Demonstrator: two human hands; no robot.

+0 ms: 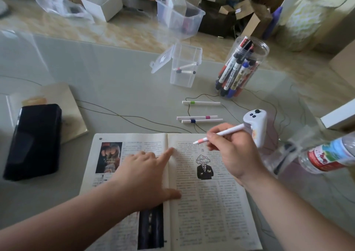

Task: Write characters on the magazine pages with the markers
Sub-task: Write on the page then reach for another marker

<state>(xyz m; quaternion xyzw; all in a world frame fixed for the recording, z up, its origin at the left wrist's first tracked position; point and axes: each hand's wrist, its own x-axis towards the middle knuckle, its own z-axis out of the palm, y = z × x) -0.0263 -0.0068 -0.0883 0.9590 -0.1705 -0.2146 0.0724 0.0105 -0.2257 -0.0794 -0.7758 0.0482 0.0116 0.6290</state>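
The open magazine (192, 202) is pressed flat by the spread left hand (146, 175), while a pink-tipped marker (219, 135) is pinched over the right page by the right hand (232, 152).

Magazine (211, 212): open flat, printed columns and pictures. Pink-tipped marker (230, 131): tilted, tip at the magazine's upper right page. Green-banded marker (201, 102), pink-banded marker (197, 117), blue-banded marker (202, 120): lying just beyond the magazine.
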